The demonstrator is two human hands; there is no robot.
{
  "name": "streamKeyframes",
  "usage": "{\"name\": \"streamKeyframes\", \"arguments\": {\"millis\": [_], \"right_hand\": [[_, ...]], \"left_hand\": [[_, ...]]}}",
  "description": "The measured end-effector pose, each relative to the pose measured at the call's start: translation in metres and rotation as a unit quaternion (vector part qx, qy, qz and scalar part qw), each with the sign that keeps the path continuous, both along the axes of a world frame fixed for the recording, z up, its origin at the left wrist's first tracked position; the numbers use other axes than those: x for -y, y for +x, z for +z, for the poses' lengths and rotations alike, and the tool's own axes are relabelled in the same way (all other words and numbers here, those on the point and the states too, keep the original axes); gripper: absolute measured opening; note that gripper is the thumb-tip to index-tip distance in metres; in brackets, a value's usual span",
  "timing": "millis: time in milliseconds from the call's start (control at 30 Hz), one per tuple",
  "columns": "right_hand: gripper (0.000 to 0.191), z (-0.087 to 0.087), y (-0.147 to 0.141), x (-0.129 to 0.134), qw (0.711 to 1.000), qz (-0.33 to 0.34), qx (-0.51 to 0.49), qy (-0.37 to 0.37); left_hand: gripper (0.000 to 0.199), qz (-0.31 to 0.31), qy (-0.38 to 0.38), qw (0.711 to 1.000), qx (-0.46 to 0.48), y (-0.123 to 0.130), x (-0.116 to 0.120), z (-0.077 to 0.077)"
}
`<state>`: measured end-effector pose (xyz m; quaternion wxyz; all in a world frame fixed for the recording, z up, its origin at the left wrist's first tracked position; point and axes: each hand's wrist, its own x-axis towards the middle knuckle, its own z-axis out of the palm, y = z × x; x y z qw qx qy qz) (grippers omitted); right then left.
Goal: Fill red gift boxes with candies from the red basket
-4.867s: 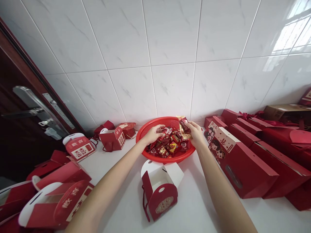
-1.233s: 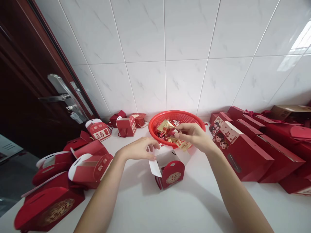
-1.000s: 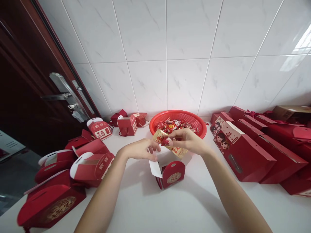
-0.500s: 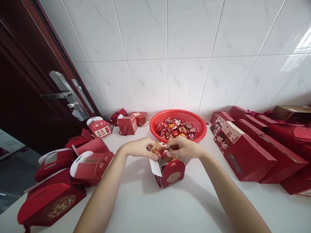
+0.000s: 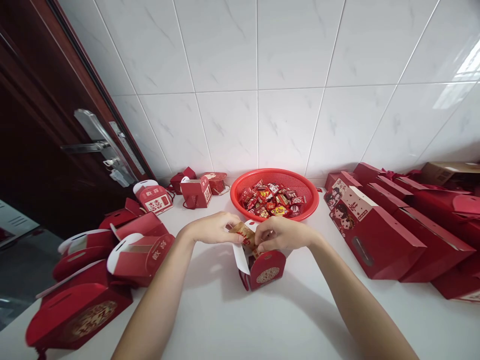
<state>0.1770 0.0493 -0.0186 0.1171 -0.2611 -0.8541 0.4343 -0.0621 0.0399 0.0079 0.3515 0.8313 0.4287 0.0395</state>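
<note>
In front of me on the white table stands a small open red gift box (image 5: 267, 270) with a round gold print and a white-lined flap standing out on its left. My left hand (image 5: 215, 228) is closed at the box's far left, pinching a gold-wrapped packet (image 5: 245, 232) that tilts up out of the opening. My right hand (image 5: 283, 234) has its fingers curled down into the box's right side; what they hold is hidden. Just behind the hands, a red plastic basket (image 5: 315, 205) contains many wrapped candies (image 5: 275, 198).
Red gift boxes (image 5: 142, 260) crowd the left side, with a few smaller ones (image 5: 197, 192) near the tiled wall. Rows of larger red boxes (image 5: 378, 235) stand on the right. A brown carton (image 5: 452, 174) lies at the far right; a dark door (image 5: 48, 100) is at left.
My right hand has lowered into the box, and the red-wrapped candy it pinched no longer shows. More of the gold-wrapped packet is visible. My left hand has hardly moved.
</note>
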Motion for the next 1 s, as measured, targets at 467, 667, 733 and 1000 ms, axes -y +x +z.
{"name": "streamKeyframes", "arguments": {"millis": [467, 667, 733, 1000], "right_hand": [[0.012, 0.001, -0.006, 0.005, 0.990, -0.103, -0.058, 0.074], [0.012, -0.003, -0.007, 0.003, 0.982, -0.134, -0.125, 0.051], [0.014, -0.003, -0.007, 0.003, 0.980, -0.137, -0.145, 0.019], [0.019, 0.002, -0.010, 0.013, 0.993, -0.086, 0.033, 0.070]], "left_hand": [[0.021, 0.013, 0.066, 0.997, -0.025, 0.002, 0.014, 0.013], [0.047, 0.030, 0.046, 0.995, -0.081, -0.007, 0.013, 0.012], [0.047, 0.038, 0.036, 0.994, -0.094, -0.006, 0.012, 0.011], [0.048, 0.014, 0.014, 0.995, -0.100, 0.001, 0.014, 0.012]]}}
